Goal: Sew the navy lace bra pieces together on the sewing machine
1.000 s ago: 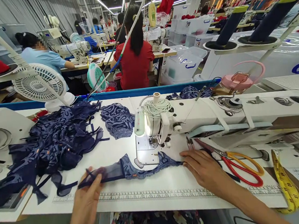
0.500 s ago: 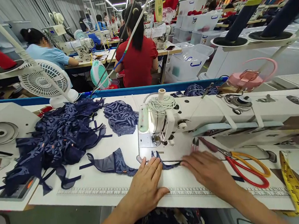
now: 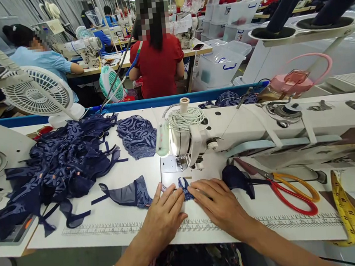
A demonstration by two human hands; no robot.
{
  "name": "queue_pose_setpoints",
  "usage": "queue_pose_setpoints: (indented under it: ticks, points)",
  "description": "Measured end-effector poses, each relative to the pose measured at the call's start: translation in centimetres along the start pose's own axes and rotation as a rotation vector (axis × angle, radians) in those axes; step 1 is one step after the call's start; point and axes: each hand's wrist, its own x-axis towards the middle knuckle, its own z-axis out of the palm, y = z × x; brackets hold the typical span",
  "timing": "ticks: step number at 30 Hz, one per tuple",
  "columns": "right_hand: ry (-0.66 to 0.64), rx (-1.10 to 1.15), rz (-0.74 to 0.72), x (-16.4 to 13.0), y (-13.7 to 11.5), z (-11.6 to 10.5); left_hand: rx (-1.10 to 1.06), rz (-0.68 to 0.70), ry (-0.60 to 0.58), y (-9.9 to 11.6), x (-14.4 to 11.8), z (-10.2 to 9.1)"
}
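- The left hand point(image 3: 163, 217) and right hand point(image 3: 219, 204) lay flat, fingers extended, gripping nothing.
- Both pressed the navy lace garment point(image 3: 185, 188) on the table point(image 3: 111, 234), just before the sewing machine point(image 3: 187, 142).

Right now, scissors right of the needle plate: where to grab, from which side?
Take the scissors by their handle loops, orange at the back and red in front, coming from the right. The loops lie flat and open towards the tape measure, while the blades point left under the navy fabric beside the right hand.
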Motion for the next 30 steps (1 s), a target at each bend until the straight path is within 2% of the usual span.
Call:
queue_pose_setpoints:
  ticks: [3,9,24,30]
  points:
    - [-0.028,0.024,-0.056,-0.3,-0.3,-0.4,0.042,0.024,-0.024,0.1,0.1,0.0]
    - [-0.036,0.048,0.01,-0.7,-0.8,-0.1,0.045,0.046,-0.067,0.5,0.1,0.1]
    - [-0.056,0.038,0.051,-1.1,-0.4,0.6,0.005,0.022,-0.066,0.1,0.2,0.3]
    - [-0.083,0.02,0.059,-1.1,-0.4,0.7,-0.008,0.025,-0.046,0.4,0.7,-0.2]
